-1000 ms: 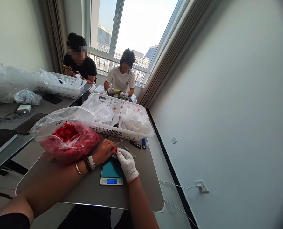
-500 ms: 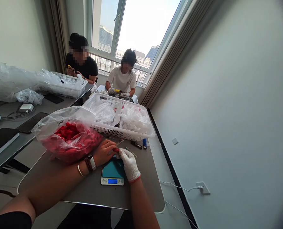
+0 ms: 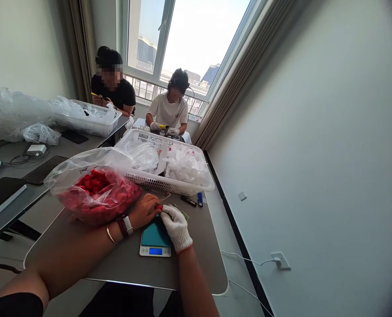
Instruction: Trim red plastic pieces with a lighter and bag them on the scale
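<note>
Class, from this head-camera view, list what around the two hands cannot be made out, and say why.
Head view:
- Small red piece between the left hand and gloved right hand: mostly covered by the fingers.
- Digital scale's display: digits too small to read.
- Red pieces in the plastic bag: blurred by the film.

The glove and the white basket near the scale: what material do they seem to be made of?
The white work glove looks like knitted cotton: matte, with a visible weave and a red-edged cuff. The white basket looks like moulded plastic, with regular holes; the exact plastic cannot be told.
</note>
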### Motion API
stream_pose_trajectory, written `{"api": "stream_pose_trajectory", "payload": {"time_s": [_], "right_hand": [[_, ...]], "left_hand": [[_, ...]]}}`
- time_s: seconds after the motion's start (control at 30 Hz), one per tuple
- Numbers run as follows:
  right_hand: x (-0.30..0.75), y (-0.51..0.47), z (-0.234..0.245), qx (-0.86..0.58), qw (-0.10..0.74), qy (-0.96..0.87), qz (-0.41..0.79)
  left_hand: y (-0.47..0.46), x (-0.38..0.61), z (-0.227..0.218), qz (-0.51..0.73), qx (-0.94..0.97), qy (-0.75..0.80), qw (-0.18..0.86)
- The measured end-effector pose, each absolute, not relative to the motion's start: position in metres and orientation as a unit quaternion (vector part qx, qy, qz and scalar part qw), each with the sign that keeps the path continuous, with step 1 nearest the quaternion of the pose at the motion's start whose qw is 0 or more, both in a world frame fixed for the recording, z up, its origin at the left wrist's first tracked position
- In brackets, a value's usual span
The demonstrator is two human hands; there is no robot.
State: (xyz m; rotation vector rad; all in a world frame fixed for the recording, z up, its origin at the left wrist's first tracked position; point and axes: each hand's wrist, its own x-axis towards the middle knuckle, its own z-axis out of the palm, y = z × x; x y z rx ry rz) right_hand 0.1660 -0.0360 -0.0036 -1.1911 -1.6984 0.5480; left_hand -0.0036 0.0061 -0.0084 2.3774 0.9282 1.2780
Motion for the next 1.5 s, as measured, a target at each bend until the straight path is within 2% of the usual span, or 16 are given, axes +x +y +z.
{"api": "stream_pose_trajectory", "payload": {"time_s": [0.13,0.2,0.53,0.77,0.9,1.1,1.33,1.5], "right_hand": [[0.167,-0.037,0.0,-0.461,0.463,-0.665,0.363],[0.167,-0.038,0.003,-0.454,0.461,-0.656,0.389],[0.165,-0.038,-0.002,-0.47,0.456,-0.729,0.201],[0.168,-0.034,-0.01,-0.543,0.507,-0.589,0.317],[0.17,-0.032,-0.016,-0.557,0.521,-0.549,0.341],[0.168,-0.033,-0.019,-0.531,0.51,-0.597,0.319],[0.169,-0.036,-0.011,-0.507,0.493,-0.68,0.194],[0.168,-0.037,-0.007,-0.517,0.481,-0.689,0.164]], "left_hand": [[0.004,-0.003,-0.007,0.45,0.824,0.317,0.134],[0.004,-0.003,-0.007,0.453,0.822,0.318,0.133],[0.01,-0.006,-0.011,0.388,0.855,0.301,0.167],[0.005,-0.003,-0.013,0.446,0.814,0.305,0.214],[0.006,-0.002,-0.016,0.443,0.82,0.293,0.213],[0.009,-0.005,-0.016,0.432,0.819,0.316,0.208],[0.013,-0.005,-0.02,0.394,0.822,0.359,0.2],[0.012,-0.004,-0.015,0.381,0.821,0.367,0.214]]}}
